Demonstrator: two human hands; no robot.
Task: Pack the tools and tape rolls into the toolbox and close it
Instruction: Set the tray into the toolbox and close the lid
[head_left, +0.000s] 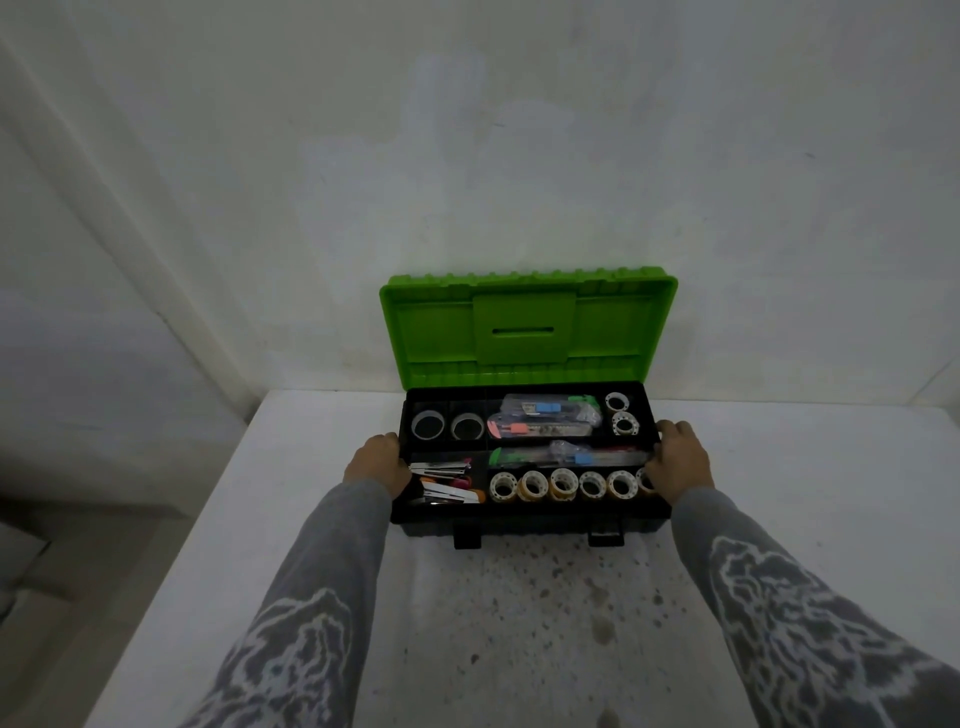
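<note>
A black toolbox (530, 522) stands open on the white table, its green lid (527, 325) raised upright at the back. Its black tray holds a front row of several small tape rolls (561, 485), two larger grey rolls (448, 426) at the back left, two small rolls (620, 413) at the back right, clear packets of tools (545, 418) in the middle and metal tools (441, 483) at the front left. My left hand (378, 464) grips the tray's left edge. My right hand (678, 462) grips its right edge.
The white table (519, 613) is speckled with dark spots in front of the box. Two black latches (605, 535) hang on the box's front. A pale wall rises right behind the lid. The table's left edge drops to a dim floor.
</note>
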